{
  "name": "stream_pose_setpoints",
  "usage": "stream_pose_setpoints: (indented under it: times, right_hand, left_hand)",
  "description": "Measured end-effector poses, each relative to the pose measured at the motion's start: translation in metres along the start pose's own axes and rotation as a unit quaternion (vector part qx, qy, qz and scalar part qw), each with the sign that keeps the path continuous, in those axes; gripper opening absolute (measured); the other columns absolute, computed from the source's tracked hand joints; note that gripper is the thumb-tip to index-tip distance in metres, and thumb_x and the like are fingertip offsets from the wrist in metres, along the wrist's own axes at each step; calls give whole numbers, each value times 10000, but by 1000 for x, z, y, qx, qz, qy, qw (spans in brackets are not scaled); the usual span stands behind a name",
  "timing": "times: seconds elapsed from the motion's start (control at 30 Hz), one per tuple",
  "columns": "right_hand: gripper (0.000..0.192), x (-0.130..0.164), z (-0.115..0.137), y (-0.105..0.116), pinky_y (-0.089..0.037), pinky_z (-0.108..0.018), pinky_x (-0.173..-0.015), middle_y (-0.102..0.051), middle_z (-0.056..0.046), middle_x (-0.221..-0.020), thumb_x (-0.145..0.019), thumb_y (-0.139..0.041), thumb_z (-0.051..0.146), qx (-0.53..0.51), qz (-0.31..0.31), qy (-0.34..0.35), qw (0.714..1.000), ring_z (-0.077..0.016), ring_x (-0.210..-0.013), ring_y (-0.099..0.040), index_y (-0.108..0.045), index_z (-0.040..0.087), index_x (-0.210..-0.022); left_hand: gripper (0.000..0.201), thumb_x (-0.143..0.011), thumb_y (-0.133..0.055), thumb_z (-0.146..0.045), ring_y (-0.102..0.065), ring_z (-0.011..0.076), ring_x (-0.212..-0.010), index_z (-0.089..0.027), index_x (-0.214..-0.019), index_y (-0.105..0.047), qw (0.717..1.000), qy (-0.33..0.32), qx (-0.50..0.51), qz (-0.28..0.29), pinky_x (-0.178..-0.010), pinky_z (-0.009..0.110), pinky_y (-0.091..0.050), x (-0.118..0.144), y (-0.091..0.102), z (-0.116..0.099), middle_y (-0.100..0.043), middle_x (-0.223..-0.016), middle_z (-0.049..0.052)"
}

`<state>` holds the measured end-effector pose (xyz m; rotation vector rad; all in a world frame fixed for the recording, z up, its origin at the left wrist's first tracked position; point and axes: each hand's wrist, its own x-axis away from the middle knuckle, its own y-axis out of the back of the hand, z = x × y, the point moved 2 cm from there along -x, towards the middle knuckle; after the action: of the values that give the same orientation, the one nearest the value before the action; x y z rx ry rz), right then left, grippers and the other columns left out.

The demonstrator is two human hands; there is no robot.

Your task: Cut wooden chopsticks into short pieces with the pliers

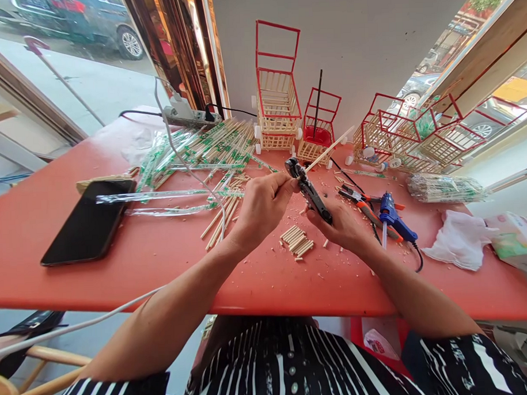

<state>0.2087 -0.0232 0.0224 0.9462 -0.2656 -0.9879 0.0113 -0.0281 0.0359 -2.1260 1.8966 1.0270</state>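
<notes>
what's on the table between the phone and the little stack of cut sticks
In the head view, between the phone and the cut sticks lie a few loose chopsticks and a white cable crossing bare red table; the left hand hovers above.

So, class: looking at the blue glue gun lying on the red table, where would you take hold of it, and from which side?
Grip the blue glue gun by its handle, the thick part whose cable trails toward the table's near edge, coming from above and the near side. It lies flat on the red table with its nozzle pointing away, and orange-handled pliers crowd its left side, so the right flank looks freer.
</notes>
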Motion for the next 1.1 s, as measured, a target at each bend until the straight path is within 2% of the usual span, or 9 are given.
stream_pose_setpoints:
  times: [0.2, 0.4, 0.8, 1.1]
  right_hand:
    - [387, 1, -3, -3, -307, -285, -608, -465, 11, -684, -1013, -487, 513, 20, -24, -22, 999, -139, -649, -428, -467, 214, -769]
    - [411, 3, -4, -4, -255, -285, -573, -400, 25, -644, -1003, -499, 517, 27, -41, -30, 998, -123, -610, -364, -431, 220, -726]
    - [508, 4, -6, -6, -254, -294, -548, -382, 26, -611, -992, -488, 623, 21, -43, -62, 997, -117, -571, -356, -414, 224, -687]
    - [496, 2, -4, -6, -252, -294, -556, -371, 29, -600, -969, -506, 606, 11, -33, -83, 996, -115, -570, -349, -394, 230, -665]
  left_hand:
    - [296, -952, -600, -220, -395, 114, -555, -179, -666, -664, 1000, -1, -2, -6, -544, 284, -326, 0, 0, 1, -470, -572, -30]
    - [290, -957, -603, -240, -396, 118, -561, -184, -679, -660, 1000, 1, -4, -5, -546, 280, -335, 0, 0, 0, -464, -573, -29]
    - [301, -965, -579, -236, -374, 119, -551, -178, -689, -685, 1000, 1, -27, -4, -562, 293, -322, 0, -1, 6, -456, -560, -36]
    - [281, -973, -579, -229, -435, 127, -553, -173, -726, -701, 997, 6, -79, 6, -594, 300, -331, 0, -1, 5, -551, -583, -6]
